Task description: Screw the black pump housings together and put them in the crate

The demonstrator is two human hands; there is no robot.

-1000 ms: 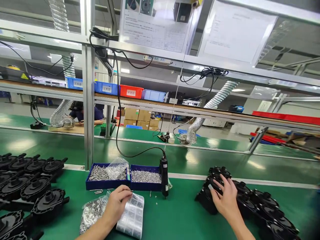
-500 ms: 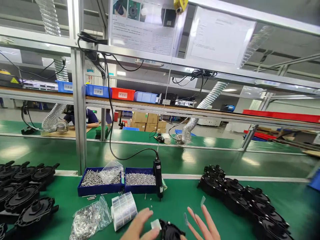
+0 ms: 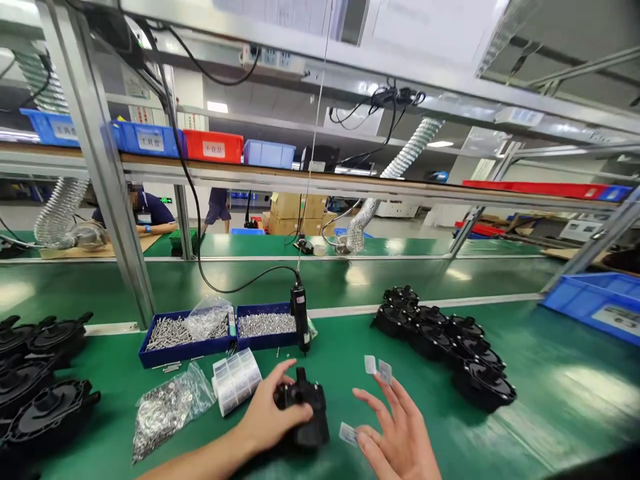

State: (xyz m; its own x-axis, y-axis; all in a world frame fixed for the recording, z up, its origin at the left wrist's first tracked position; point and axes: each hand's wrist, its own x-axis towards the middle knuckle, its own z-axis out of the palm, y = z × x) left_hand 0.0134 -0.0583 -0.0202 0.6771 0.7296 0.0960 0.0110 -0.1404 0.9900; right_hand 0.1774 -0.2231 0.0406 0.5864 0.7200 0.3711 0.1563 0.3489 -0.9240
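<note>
My left hand point(image 3: 280, 407) is wrapped round a black plastic housing point(image 3: 310, 417), its thumb across the near face and fingers behind. The housing is tilted, with a stub pointing up. My right hand point(image 3: 395, 427) is just to the right, fingers spread. Small clear labels point(image 3: 385, 372) cling to its fingertips, and another label point(image 3: 349, 434) is at its thumb. Left of my left hand stands a roll of silvery labels point(image 3: 237, 381). Beside the roll lies a clear bag of small metal parts point(image 3: 170, 407).
Blue trays of screws point(image 3: 185, 337) and small metal parts point(image 3: 267, 325) sit behind the roll. A black electric screwdriver point(image 3: 300, 317) hangs by them. More black housings stand at left point(image 3: 55, 413) and right point(image 3: 440, 333). A blue crate point(image 3: 595, 307) is at far right. Another person point(image 3: 155, 210) sits beyond.
My left hand has closed round the housing, which now shows more fully. A label by my left thumb no longer shows there; one is now at my right thumb. The view has shifted.
</note>
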